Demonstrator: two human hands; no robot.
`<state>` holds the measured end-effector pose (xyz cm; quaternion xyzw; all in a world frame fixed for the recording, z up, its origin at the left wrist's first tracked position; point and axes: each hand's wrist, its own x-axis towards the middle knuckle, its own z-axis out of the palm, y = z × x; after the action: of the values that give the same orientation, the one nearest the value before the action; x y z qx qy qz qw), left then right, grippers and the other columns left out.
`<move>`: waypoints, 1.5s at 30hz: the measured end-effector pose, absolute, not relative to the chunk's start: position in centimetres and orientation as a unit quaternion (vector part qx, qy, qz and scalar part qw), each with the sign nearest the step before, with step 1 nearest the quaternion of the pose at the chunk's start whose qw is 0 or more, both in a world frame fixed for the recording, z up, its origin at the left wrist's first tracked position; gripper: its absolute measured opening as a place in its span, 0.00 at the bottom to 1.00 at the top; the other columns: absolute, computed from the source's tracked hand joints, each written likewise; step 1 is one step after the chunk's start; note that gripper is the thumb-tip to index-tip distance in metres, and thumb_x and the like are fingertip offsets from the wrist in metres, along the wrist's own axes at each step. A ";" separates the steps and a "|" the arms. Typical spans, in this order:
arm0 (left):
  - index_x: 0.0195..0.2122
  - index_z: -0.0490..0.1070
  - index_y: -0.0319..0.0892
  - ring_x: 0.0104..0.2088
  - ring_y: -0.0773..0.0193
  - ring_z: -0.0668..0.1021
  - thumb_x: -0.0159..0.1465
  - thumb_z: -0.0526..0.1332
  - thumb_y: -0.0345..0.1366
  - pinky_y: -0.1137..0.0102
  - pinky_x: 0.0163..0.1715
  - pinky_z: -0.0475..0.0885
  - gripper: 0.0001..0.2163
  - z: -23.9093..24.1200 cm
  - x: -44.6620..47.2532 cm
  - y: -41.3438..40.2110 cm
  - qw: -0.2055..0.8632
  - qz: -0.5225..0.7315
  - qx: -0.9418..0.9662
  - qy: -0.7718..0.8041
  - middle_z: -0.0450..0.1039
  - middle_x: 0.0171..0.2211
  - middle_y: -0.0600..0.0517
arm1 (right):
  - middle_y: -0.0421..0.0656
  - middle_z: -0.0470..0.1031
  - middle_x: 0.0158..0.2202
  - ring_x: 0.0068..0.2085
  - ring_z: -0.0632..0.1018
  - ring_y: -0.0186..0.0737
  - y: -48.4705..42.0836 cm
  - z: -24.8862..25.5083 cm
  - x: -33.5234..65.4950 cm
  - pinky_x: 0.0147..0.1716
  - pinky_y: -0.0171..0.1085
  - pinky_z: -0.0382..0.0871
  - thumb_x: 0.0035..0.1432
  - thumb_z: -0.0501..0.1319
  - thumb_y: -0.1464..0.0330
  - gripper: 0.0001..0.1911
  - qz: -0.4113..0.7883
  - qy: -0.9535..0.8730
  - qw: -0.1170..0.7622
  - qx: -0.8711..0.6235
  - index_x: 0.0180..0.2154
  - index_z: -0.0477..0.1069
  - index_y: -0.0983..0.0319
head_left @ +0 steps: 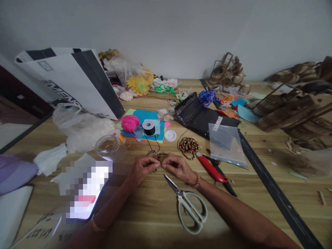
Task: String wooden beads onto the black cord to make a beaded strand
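Note:
My left hand [145, 167] and my right hand [178, 167] meet above the table, each with thumb and forefinger pinched. Their fingertips almost touch, and whatever lies between them is too small to make out. Small multicoloured beads [153, 154] lie right behind my left fingers, and a few more show beneath them. Black cord runs from these beads toward a spool of black cord [148, 128]. Beyond my right hand lies a coiled string of colourful beads [189, 147]. Scissors with pale handles [190, 207] rest open-bladed just below my right hand.
A red-handled cutter [212, 169] lies right of my right wrist. At left are a lit phone [89, 193], a clear jar [107, 147] and a large paper bag [75, 83]. Pink yarn [130, 123], a clear pouch [228, 143] and wooden baskets [282, 107] stand farther off.

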<state>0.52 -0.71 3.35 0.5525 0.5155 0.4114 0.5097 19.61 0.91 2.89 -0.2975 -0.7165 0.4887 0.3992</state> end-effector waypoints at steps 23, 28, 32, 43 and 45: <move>0.24 0.78 0.40 0.27 0.65 0.79 0.45 0.71 0.34 0.72 0.32 0.72 0.06 3.9 0.6 -0.6 0.559 0.433 0.481 0.518 0.80 0.24 0.52 | 0.47 0.77 0.34 0.34 0.77 0.37 0.5 2.3 19.5 0.33 0.33 0.72 0.58 0.62 0.63 0.10 0.471 -0.699 0.437 -0.314 0.36 0.75 0.64; 0.24 0.77 0.39 0.25 0.66 0.78 0.46 0.71 0.33 0.73 0.30 0.70 0.06 3.6 0.4 -0.6 0.551 0.426 0.497 0.517 0.80 0.23 0.52 | 0.45 0.77 0.32 0.35 0.77 0.37 0.5 2.5 19.6 0.36 0.35 0.71 0.60 0.61 0.64 0.09 0.432 -0.727 0.439 -0.302 0.35 0.75 0.63; 0.24 0.77 0.39 0.25 0.67 0.77 0.46 0.71 0.33 0.73 0.30 0.70 0.06 3.5 0.4 -0.5 0.555 0.428 0.499 0.510 0.79 0.23 0.52 | 0.45 0.76 0.32 0.35 0.76 0.37 0.6 2.6 19.5 0.37 0.36 0.70 0.62 0.59 0.64 0.10 0.413 -0.744 0.439 -0.289 0.34 0.74 0.63; 0.23 0.77 0.39 0.24 0.67 0.77 0.45 0.70 0.33 0.73 0.29 0.70 0.05 3.8 0.5 -0.7 0.549 0.421 0.501 0.520 0.79 0.22 0.52 | 0.43 0.70 0.29 0.31 0.71 0.36 0.4 2.9 19.6 0.33 0.34 0.66 0.64 0.55 0.67 0.10 0.355 -0.776 0.432 -0.293 0.32 0.69 0.63; 0.23 0.77 0.39 0.24 0.67 0.77 0.46 0.70 0.33 0.73 0.29 0.70 0.05 3.7 0.5 -0.7 0.550 0.420 0.502 0.519 0.79 0.22 0.52 | 0.43 0.69 0.29 0.31 0.70 0.36 0.3 2.9 19.5 0.32 0.34 0.66 0.64 0.55 0.67 0.09 0.350 -0.778 0.431 -0.294 0.32 0.69 0.63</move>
<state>0.47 -0.67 3.70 0.5020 0.5191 0.4202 0.5495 19.55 0.34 2.86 -0.2940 -0.7780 0.3503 0.4309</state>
